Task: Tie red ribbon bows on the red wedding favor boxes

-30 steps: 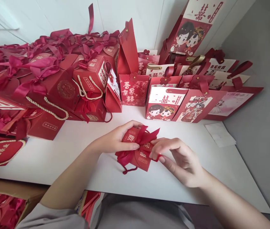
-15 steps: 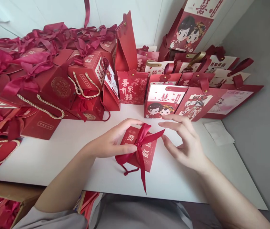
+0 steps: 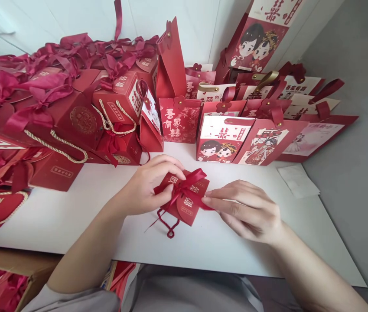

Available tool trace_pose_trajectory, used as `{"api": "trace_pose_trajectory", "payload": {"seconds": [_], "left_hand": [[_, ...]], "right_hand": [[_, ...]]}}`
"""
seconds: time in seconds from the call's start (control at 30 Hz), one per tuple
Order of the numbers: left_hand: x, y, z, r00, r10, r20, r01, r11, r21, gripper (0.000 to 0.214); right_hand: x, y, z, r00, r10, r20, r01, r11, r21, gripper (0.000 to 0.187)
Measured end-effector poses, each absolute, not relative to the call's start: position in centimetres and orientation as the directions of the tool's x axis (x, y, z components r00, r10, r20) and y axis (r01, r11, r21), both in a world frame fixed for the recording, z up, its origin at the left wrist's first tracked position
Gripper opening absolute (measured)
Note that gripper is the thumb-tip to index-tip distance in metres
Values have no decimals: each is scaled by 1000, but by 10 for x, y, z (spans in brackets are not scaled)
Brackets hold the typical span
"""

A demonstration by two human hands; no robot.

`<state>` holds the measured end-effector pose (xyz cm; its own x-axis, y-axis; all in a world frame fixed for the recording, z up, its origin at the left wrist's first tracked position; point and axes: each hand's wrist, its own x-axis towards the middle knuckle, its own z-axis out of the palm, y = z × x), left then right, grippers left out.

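Note:
A small red gift box [image 3: 187,209] with gold characters lies on the white table [image 3: 73,216] in front of me. A dark red satin ribbon [image 3: 188,183] is tied in a bow across its top, and a red cord [image 3: 167,225] trails from its near side. My left hand [image 3: 148,184] grips the box's left end, fingers curled over the top and the bow's left loop. My right hand [image 3: 245,208] pinches the ribbon's right tail beside the box, fingers pressed together.
A heap of red ribboned boxes with rope handles [image 3: 56,112] fills the left of the table. Red gift bags with cartoon couples [image 3: 224,138] stand in rows at the back right. A white paper slip [image 3: 297,180] lies on the right. An open carton [image 3: 4,277] sits lower left.
My right hand let go of the ribbon and lifted open, then came back down and pinched the right tail. The long hanging tail was drawn up. The box turned slightly.

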<state>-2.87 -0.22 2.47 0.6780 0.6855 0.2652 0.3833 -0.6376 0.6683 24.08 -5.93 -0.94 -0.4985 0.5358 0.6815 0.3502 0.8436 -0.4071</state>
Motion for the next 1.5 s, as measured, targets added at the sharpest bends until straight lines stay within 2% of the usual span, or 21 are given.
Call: {"api": "trace_pose_trajectory", "payload": {"seconds": [0.17, 0.3, 0.37, 0.43, 0.5, 0.6, 0.73, 0.9, 1.0, 1.17, 1.33, 1.5], "left_hand": [[-31, 2, 24, 610, 756, 237, 466, -584, 665, 12], [-33, 7, 17, 583, 781, 226, 463, -547, 697, 10], [-36, 10, 14, 604, 769, 210, 378, -508, 774, 13], [-42, 13, 12, 629, 753, 193, 299, -464, 834, 16], [-48, 17, 12, 660, 732, 167, 269, -439, 857, 20], [-54, 22, 15, 722, 678, 138, 254, -444, 859, 18], [-53, 23, 20, 766, 633, 111, 305, -511, 804, 12], [-49, 18, 22, 711, 703, 21, 456, -483, 748, 20], [-48, 16, 21, 703, 711, -17, 473, -450, 757, 19], [-46, 14, 20, 755, 652, 67, 344, -481, 807, 20], [-45, 13, 20, 792, 604, 87, 236, -434, 870, 23], [-42, 12, 15, 773, 625, 106, 174, -369, 913, 29]], "right_hand": [[239, -63, -11, -510, 560, 653, 348, 829, -439, 34], [239, -64, -5, -562, 569, 600, 209, 800, -563, 19], [240, -63, -3, -485, 618, 619, 170, 761, -626, 16], [242, -59, -6, -351, 712, 607, 207, 692, -691, 16], [243, -54, -12, -254, 801, 542, 259, 597, -760, 19], [242, -48, -21, -274, 867, 416, 267, 484, -833, 21], [239, -46, -24, -335, 891, 305, 239, 394, -888, 3], [238, -51, -19, -352, 901, 256, 211, 343, -915, 15], [239, -53, -17, -372, 893, 252, 176, 335, -926, 17], [238, -51, -15, -418, 875, 243, 181, 342, -922, 7], [239, -51, -16, -419, 883, 211, 81, 268, -960, 24], [238, -53, -15, -410, 891, 193, 32, 226, -974, 28]]}}
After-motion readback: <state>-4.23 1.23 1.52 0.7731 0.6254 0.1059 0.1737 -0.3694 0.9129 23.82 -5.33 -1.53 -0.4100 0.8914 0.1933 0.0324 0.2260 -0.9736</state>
